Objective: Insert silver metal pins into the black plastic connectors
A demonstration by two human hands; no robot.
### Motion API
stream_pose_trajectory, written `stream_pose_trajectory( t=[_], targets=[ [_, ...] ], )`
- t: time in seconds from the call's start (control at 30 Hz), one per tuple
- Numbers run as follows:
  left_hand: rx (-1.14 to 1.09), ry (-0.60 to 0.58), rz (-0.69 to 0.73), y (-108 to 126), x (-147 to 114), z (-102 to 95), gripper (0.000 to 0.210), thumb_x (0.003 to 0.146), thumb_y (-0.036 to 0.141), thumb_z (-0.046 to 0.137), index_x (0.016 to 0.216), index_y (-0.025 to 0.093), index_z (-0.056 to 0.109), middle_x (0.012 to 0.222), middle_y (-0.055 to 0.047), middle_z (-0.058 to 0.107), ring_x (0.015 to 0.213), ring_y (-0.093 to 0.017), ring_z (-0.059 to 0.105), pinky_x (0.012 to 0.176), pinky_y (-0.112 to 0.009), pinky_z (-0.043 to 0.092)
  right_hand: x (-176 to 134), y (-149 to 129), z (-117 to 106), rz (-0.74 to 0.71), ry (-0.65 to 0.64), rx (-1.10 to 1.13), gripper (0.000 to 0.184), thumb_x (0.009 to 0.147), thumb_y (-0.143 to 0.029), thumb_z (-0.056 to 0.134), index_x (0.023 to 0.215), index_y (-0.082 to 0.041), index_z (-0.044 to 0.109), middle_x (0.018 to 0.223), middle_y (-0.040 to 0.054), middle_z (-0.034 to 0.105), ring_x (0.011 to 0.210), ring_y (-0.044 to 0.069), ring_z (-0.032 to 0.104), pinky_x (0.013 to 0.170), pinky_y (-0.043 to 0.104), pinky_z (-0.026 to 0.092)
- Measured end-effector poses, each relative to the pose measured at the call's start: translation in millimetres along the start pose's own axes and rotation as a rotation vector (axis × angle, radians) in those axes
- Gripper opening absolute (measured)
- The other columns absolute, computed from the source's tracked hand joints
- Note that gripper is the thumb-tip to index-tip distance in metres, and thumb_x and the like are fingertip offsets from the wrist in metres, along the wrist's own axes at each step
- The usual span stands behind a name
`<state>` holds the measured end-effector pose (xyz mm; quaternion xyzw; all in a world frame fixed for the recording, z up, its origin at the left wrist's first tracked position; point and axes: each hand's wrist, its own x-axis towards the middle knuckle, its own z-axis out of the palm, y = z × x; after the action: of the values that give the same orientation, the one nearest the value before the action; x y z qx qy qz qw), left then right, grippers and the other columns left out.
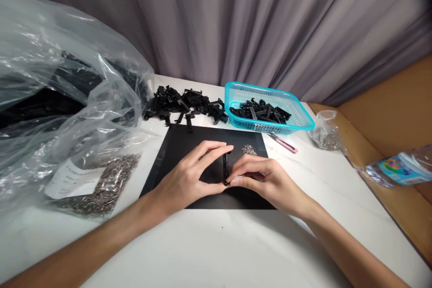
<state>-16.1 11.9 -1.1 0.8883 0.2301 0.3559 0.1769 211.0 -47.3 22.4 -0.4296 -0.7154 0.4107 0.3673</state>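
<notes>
- Angled in from both sides over the black mat (182,141).
- Spanned a slim black plastic part (226,168) there between thumb and fingers of the left hand (192,168).
- Pinched a thin metal tool (248,175) with the right hand (266,176), beside the part's near end.
- Could not read the blurred white bag label (77,180).

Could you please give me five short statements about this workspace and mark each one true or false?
1. The left hand holds a slim black part. True.
2. The right hand holds the pink cutter. False: it holds a thin metal tool.
3. A small pile of metal bits lies on the black mat. True.
4. The blue basket is empty. False: black pieces lie in it.
5. The labelled bag is right of the mat. False: it is left.
</notes>
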Motion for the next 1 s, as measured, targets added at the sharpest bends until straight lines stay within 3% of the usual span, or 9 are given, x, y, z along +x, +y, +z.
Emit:
stream_pose_trajectory(
  t=[0.17, 0.3, 0.4, 0.57, 0.67, 0.7, 0.83, 1.0],
  targets=[
    [0.025, -0.012, 0.015, -2, 0, 2.2, 0.066, 0.087, 0.02, 0.075, 0.147, 0.03, 0.049, 0.136, -0.007, 0.06, 0.126, -0.025, 0.063, 0.113, -0.041, 0.052, -5, -5, -1, -0.157, -0.033, -0.263, 0.018, 0.104, -0.025, 0.058, 0.102, -0.024, 0.076, 0.104, 0.0056, 0.074, 0.093, 0.02, 0.067, 0.083, 0.035, 0.054],
    [0.051, -0.018, 0.035, -1, -1, 2.6, 0.063, 0.09, 0.019, 0.072, 0.147, 0.027, 0.048, 0.135, -0.008, 0.059, 0.128, -0.024, 0.061, 0.115, -0.041, 0.05, -10, -13, 3, -0.276, -0.063, -0.668, 0.026, 0.105, -0.013, 0.049, 0.106, -0.021, 0.073, 0.104, 0.0069, 0.075, 0.083, 0.021, 0.061, 0.066, 0.033, 0.046],
    [0.085, -0.03, 0.03, 0, -1, 2.7, 0.06, 0.09, 0.018, 0.073, 0.145, 0.024, 0.05, 0.134, -0.009, 0.06, 0.128, -0.025, 0.062, 0.115, -0.041, 0.05, -11, -13, 8, -0.271, -0.067, -0.781, 0.025, 0.104, -0.012, 0.05, 0.106, -0.019, 0.073, 0.096, 0.0069, 0.075, 0.077, 0.021, 0.058, 0.06, 0.033, 0.041],
    [0.093, -0.01, 0.03, -1, 0, 2.7, 0.061, 0.088, 0.017, 0.073, 0.145, 0.026, 0.051, 0.133, -0.008, 0.061, 0.126, -0.026, 0.063, 0.115, -0.041, 0.051, -8, -3, 12, -0.168, 0.046, -0.588, 0.016, 0.101, -0.018, 0.061, 0.095, -0.023, 0.075, 0.092, 0.0039, 0.074, 0.082, 0.02, 0.06, 0.071, 0.033, 0.045],
    [0.092, -0.022, 0.02, 0, 0, 1.7, 0.06, 0.088, 0.015, 0.074, 0.143, 0.024, 0.053, 0.132, -0.009, 0.063, 0.126, -0.026, 0.063, 0.114, -0.041, 0.052, -4, 4, 12, -0.005, 0.086, -0.345, 0.001, 0.093, -0.025, 0.075, 0.093, -0.025, 0.075, 0.091, 0.0009, 0.074, 0.079, 0.018, 0.061, 0.071, 0.031, 0.046],
    [0.099, -0.022, 0.038, 1, 1, 1.6, 0.06, 0.088, 0.015, 0.074, 0.143, 0.023, 0.053, 0.132, -0.009, 0.063, 0.126, -0.026, 0.063, 0.114, -0.04, 0.052, -3, 5, 12, 0.055, 0.094, -0.265, 0.006, 0.09, -0.028, 0.079, 0.093, -0.025, 0.075, 0.089, -0.0001, 0.074, 0.076, 0.017, 0.06, 0.069, 0.03, 0.045],
    [0.181, 0.015, 0.188, 0, 3, 2.2, 0.06, 0.09, 0.013, 0.071, 0.146, 0.018, 0.049, 0.129, -0.013, 0.066, 0.124, -0.027, 0.066, 0.11, -0.041, 0.056, -1, 10, 14, 0.208, 0.09, -0.087, 0.018, 0.085, -0.039, 0.082, 0.088, -0.023, 0.073, 0.083, -0.0018, 0.073, 0.067, 0.014, 0.055, 0.061, 0.028, 0.04],
    [0.305, 0.047, 0.374, -2, 5, 0.3, 0.059, 0.087, 0.011, 0.072, 0.141, 0.006, 0.049, 0.12, -0.019, 0.07, 0.116, -0.032, 0.07, 0.101, -0.045, 0.063, -4, 10, 18, 0.187, 0.095, -0.144, 0.015, 0.089, -0.037, 0.077, 0.086, -0.023, 0.073, 0.087, 0.0007, 0.074, 0.079, 0.018, 0.064, 0.071, 0.029, 0.045]
  ],
)
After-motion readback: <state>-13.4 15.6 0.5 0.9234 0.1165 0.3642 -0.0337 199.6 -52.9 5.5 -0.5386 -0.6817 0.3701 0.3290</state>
